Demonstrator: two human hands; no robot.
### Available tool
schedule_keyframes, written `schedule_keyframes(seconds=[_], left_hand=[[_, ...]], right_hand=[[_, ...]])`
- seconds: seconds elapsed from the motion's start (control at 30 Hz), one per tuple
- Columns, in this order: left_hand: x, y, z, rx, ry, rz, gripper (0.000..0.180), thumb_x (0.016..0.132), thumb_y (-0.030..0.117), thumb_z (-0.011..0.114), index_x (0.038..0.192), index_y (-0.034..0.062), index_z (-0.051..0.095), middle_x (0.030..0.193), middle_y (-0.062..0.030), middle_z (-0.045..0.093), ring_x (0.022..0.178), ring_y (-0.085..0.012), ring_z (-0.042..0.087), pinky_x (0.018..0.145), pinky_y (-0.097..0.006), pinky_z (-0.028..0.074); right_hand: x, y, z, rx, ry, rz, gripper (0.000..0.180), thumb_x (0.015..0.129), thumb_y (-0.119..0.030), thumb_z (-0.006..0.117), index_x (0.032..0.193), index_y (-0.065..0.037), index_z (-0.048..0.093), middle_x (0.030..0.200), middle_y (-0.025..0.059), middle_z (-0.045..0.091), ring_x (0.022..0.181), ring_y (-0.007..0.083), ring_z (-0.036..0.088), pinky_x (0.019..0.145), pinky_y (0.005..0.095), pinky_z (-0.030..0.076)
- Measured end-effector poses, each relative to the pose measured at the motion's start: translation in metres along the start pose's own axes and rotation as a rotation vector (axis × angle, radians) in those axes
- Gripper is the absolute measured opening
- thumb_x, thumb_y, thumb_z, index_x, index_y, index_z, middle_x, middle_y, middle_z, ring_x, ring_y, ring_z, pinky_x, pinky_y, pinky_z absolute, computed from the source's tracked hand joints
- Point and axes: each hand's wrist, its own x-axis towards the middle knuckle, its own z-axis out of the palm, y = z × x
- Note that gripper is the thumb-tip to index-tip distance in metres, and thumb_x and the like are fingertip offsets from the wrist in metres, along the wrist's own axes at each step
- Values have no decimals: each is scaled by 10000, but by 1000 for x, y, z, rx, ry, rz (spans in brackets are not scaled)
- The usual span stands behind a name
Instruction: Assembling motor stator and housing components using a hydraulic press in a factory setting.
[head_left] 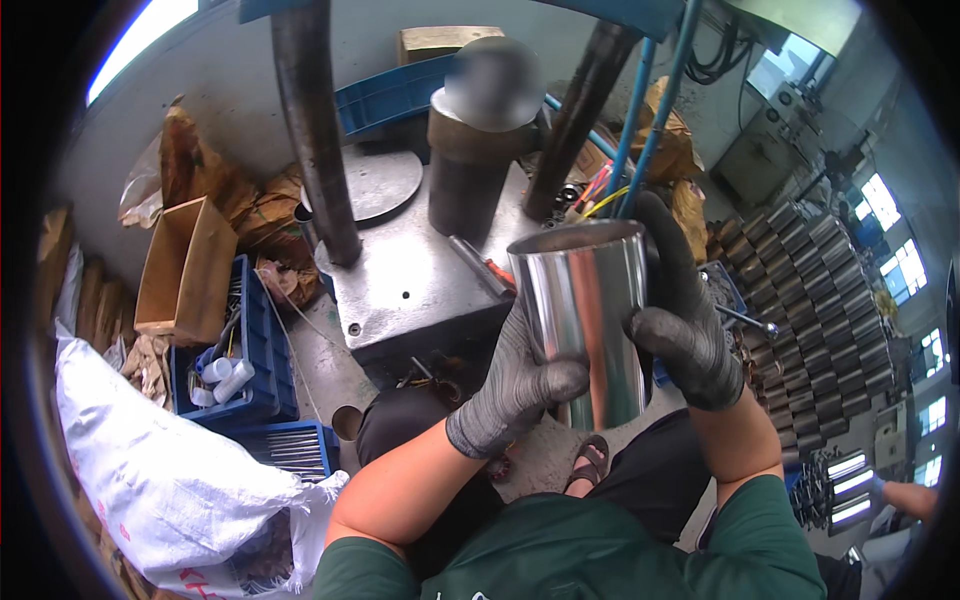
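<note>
A shiny metal cylinder (590,320), its round rim facing up, is held upright between my two gloved hands in front of my chest. My left hand (520,385), in a grey glove, wraps its lower left side with the thumb across the front. Against its right side presses my right hand (690,330), fingers reaching up past the rim and thumb on the wall. Beyond it stands a press with a thick steel post (468,180) on a flat metal bed (420,290). A short rod tool with an orange part (480,265) lies on that bed.
Two dark press columns (318,140) (580,120) flank the post. Stacked metal cylinders (810,310) fill the right side. At left are a blue crate (275,350), a cardboard box (185,270) and a white sack (150,470). A co-worker's arm (908,498) shows at far right.
</note>
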Motion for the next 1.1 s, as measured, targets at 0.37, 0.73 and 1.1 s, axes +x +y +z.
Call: schedule_keyframes(seconds=[0.37, 0.73, 1.1], left_hand=[[-24, -17, 50, 147, -97, -238, 1199, 711, 508, 954, 1573, 17, 280, 1492, -120, 493, 1381, -224, 488, 1162, -415, 407], [-25, -36, 49, 224, -165, -218, 1177, 701, 511, 956, 1542, 5, 307, 1468, -141, 499, 1371, -242, 489, 1160, -419, 408], [3, -38, 14, 697, -303, 231, 1252, 644, 389, 1013, 1579, 44, 255, 1557, -170, 436, 1449, -301, 463, 1222, -458, 369]], right_hand=[[-95, -6, -8, 142, 375, 68, 1258, 702, -386, 932, 1681, -140, 182, 1508, 218, 532, 1407, 374, 519, 1201, 520, 374], [-130, -8, -19, 21, 301, 55, 1162, 830, -320, 864, 1697, -193, 102, 1528, 214, 512, 1429, 347, 488, 1191, 517, 356], [-137, 5, -25, -828, 355, -254, 1090, 746, -13, 869, 1647, -79, 259, 1036, 73, 645, 864, 149, 652, 780, 311, 535]])
